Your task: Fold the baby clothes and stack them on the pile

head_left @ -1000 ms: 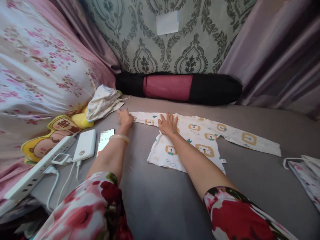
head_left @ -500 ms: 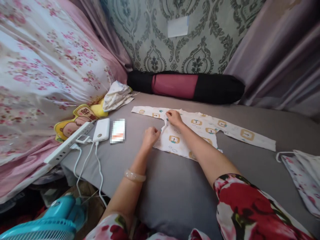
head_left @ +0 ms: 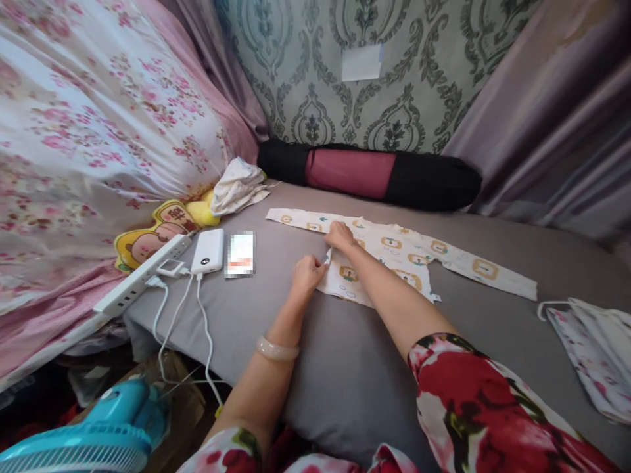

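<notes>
A small white long-sleeved shirt (head_left: 389,246) with yellow lion prints lies spread on the grey bed sheet (head_left: 345,368), its sleeves stretched out to both sides. Its left side edge is pinched by my left hand (head_left: 308,272), near the hem. Higher up, close to the armpit of the left sleeve, my right hand (head_left: 341,236) has its fingers closed on the fabric. My right forearm crosses over the front of the shirt and hides part of it.
Left of the shirt lie a white power bank (head_left: 208,251), a blurred-out card-like object (head_left: 240,254) and a power strip (head_left: 142,272) with cables. A black and maroon bag (head_left: 350,172) lies along the wall. Folded cloth (head_left: 586,348) is at right, a blue fan (head_left: 108,427) lower left.
My right hand has shifted slightly down toward the side seam. My left hand stays at the shirt's side edge. The camera view has moved a little.
</notes>
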{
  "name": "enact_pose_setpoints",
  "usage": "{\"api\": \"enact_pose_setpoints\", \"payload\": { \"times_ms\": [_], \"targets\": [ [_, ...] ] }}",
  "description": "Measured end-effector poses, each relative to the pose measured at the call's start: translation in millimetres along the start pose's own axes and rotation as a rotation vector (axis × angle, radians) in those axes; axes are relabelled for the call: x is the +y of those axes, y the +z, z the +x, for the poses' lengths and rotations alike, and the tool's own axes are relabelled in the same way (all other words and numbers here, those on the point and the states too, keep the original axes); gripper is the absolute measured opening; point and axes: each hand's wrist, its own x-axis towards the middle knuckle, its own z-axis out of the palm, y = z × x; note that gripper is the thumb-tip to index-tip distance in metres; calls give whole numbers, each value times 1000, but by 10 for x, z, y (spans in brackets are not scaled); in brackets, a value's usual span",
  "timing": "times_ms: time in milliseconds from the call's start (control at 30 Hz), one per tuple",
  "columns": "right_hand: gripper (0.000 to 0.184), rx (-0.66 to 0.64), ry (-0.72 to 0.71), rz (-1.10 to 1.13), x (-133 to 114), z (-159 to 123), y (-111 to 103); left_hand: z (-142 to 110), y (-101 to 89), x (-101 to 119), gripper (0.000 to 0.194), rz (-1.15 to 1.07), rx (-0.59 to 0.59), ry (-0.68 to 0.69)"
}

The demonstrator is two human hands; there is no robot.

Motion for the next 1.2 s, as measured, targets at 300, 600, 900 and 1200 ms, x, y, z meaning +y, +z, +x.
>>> {"api": "enact_pose_setpoints", "payload": {
  "times_ms": [300,600,900,1200],
  "targets": [
    [14,-65,298,548,145,198,103,-8,-103,-5,15,-48,22,-23],
    [37,163,31,334,51,-301,292,-108,-71,44,23,221,64,34],
    [43,72,-487,34,352,-996,326,-177,6,79,29,436,206,254],
    [56,33,-297,-64,1111,-1537,31,-167,306,98,47,328,0,655]
  ]
}}
